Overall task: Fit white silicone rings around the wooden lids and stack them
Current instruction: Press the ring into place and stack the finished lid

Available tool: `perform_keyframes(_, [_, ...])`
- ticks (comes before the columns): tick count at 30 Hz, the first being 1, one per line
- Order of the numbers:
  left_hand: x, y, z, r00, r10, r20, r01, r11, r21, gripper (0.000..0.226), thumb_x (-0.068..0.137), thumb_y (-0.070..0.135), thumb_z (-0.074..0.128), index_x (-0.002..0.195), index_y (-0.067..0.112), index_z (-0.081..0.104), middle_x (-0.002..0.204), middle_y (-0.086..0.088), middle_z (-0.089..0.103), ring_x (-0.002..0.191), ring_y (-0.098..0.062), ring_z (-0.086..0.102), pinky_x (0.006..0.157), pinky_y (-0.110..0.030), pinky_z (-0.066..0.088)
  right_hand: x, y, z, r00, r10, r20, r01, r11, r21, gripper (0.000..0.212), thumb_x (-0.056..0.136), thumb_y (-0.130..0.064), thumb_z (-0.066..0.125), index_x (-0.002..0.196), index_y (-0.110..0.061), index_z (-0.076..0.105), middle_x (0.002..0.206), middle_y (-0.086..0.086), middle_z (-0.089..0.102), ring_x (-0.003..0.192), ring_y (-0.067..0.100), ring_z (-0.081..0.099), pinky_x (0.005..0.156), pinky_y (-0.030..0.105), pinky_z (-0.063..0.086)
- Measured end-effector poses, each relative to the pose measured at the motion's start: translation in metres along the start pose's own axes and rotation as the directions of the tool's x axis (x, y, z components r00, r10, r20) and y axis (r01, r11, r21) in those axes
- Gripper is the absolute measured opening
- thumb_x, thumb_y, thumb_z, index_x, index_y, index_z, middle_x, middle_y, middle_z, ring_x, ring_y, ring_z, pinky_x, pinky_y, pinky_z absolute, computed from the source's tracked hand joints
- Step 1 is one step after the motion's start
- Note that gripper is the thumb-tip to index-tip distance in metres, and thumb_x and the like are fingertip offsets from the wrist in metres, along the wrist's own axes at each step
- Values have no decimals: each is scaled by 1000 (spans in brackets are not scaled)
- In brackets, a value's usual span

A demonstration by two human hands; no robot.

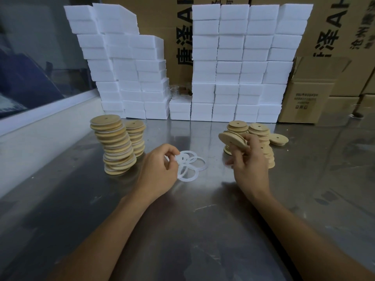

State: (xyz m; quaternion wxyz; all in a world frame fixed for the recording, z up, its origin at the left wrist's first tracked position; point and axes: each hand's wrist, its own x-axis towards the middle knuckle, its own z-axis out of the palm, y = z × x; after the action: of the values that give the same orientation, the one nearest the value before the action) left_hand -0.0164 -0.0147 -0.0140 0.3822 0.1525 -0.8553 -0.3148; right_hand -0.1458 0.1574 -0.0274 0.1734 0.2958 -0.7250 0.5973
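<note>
The left hand (pixel 160 169) pinches one thin white silicone ring (pixel 180 158) from the loose pile of rings (pixel 191 166) on the steel surface (pixel 182 230). The right hand (pixel 248 161), raised and turned inward, grips a round pale wooden lid (pixel 231 139) by its edge, tilted. The ring looks soft, light and stretchy, best held at its rim; the lid looks stiff and light. Ringed lids stand in a leaning stack (pixel 116 147) to the left, bare lids (pixel 259 134) behind the right hand.
</note>
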Motion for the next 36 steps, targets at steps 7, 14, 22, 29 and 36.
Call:
perform_keyframes(7, [3,6,-1,981,-185,64,195,945,-264,26,78,3,62,66,26,60,63,-2,66,55,-17,59,54,-33,48,-7,1,9,988,30,151,-37,999,41,29,88,0,56,99,-27,59,87,-3,72,67,12,71,62,32,58])
perform_keyframes(14, [0,11,3,948,-273,164,319,826,-465,28,84,-6,58,73,19,65,60,-4,61,45,-18,52,49,-32,48,-7,-6,8,954,119,276,-187,953,238,31,85,-25,39,89,-20,70,91,-2,71,79,28,65,61,37,56])
perform_keyframes(22, [-3,17,8,911,-345,226,412,730,-545,10,89,-5,61,93,3,65,82,-15,67,52,-21,65,56,-37,59,-15,-11,18,940,27,341,-75,989,128,27,92,-43,61,80,-19,67,75,3,68,69,18,65,59,39,55])
perform_keyframes(29, [-3,20,3,911,-243,332,405,674,-618,16,88,-10,55,89,2,65,76,-20,62,57,-20,56,52,-32,54,-15,-10,18,943,64,326,-115,983,140,19,90,-44,66,88,-26,63,80,0,70,69,21,68,59,35,53])
perform_keyframes(36, [-5,15,11,906,-291,307,419,711,-564,16,88,-4,61,87,11,68,70,-13,65,55,-18,58,52,-31,53,-17,-13,19,942,-64,330,11,987,160,39,98,-41,52,76,-11,61,67,7,58,63,27,56,56,50,49])
